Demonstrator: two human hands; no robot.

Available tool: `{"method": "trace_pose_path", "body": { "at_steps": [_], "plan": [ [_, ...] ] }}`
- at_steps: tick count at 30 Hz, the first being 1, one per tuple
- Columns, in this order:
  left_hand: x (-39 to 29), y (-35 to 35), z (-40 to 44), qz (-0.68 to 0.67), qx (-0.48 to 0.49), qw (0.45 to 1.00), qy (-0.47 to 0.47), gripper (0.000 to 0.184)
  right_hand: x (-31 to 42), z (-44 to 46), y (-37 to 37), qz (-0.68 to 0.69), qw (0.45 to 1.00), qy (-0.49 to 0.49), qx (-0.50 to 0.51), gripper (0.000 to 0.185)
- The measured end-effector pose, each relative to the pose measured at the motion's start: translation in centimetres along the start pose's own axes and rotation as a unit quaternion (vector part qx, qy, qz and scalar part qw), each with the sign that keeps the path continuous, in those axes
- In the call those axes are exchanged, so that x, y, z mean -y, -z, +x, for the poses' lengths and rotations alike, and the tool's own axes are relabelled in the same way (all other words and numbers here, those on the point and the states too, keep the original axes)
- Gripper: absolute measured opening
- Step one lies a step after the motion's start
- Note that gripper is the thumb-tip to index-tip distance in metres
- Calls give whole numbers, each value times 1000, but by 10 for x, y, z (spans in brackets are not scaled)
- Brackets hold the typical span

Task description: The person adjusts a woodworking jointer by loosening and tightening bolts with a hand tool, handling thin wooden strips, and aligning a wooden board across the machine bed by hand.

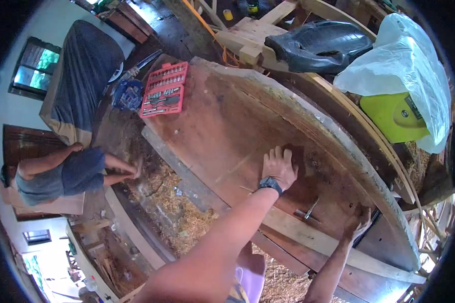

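My left hand (280,169), with a dark watch (271,185) on its wrist, lies palm down on the brown wooden panel (212,131), fingers stretched out and holding nothing I can see. My right hand (358,223) is lower right, at the panel's end beside a dark gap. Its fingers look curled and pressed together; what they hold, if anything, is hidden. Between my hands a metal T-handle wrench (307,212) lies on the panel, close to a pale wooden strip (308,233). No hand touches the wrench.
An open red socket set case (164,90) sits on the panel's far end. A curved timber rim (333,123) runs along the right. Beyond it are a black moulded piece (321,45) and a green object (395,117) under plastic. Another person (60,177) is at left. Wood shavings (187,222) cover the floor.
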State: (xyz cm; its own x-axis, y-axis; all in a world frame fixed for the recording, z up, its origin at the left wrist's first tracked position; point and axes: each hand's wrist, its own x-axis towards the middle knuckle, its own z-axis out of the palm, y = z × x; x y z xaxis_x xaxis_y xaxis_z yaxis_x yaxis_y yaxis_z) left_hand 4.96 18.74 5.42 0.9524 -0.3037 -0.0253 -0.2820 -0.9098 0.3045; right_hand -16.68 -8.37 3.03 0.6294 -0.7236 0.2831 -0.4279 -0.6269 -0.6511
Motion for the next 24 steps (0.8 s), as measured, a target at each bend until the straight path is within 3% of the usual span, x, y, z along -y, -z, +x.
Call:
{"method": "trace_pose_path", "body": {
  "at_steps": [1, 3, 6, 8, 9, 11, 13, 15, 17, 20, 21, 23, 24],
  "plan": [
    [0, 1, 3, -5, 1, 1000, -1, 45, 2, -1, 0, -22, 999, -25, 15, 54],
    [-2, 1, 1, -17, 7, 1000, 1, 44, 2, -7, -1, 60, 997, 42, 5, 50],
    [-2, 1, 1, -8, 8, 1000, 0, 43, -10, -5, 5, 31, 999, 3, 32, 53],
    [0, -1, 0, 2, 3, 1000, 2, 43, -84, -25, -15, 48, 997, 65, -4, 61],
    [-2, -1, 0, 5, 1, 1000, 1, 43, -80, -39, -30, 159, 983, -22, -89, 63],
    [-2, 1, 0, -8, 15, 1000, 5, 44, -83, -27, -10, 76, 997, 1, -26, 58],
    [0, 0, 1, -5, 7, 1000, 7, 45, -64, -25, -21, 260, 965, 34, -14, 50],
    [-3, -2, -1, 4, -23, 1000, 4, 46, -65, -16, -2, 77, 991, 72, 82, 45],
    [-3, 3, 1, -8, 26, 1000, 15, 47, -68, -10, 1, -4, 994, 90, 69, 38],
    [-4, -2, -3, -12, 45, 999, 14, 50, -53, -31, -24, 16, 990, 78, -114, 24],
    [-4, -3, -5, -10, 42, 999, 8, 51, -107, -48, -32, 57, 993, 7, -107, 30],
    [-3, 0, 2, -1, 43, 999, 14, 52, -59, -22, -2, -40, 997, -12, 72, 37],
    [-4, 1, 1, 5, 56, 998, 19, 52, -74, -31, -10, -28, 999, 20, 28, 46]
  ]
}}
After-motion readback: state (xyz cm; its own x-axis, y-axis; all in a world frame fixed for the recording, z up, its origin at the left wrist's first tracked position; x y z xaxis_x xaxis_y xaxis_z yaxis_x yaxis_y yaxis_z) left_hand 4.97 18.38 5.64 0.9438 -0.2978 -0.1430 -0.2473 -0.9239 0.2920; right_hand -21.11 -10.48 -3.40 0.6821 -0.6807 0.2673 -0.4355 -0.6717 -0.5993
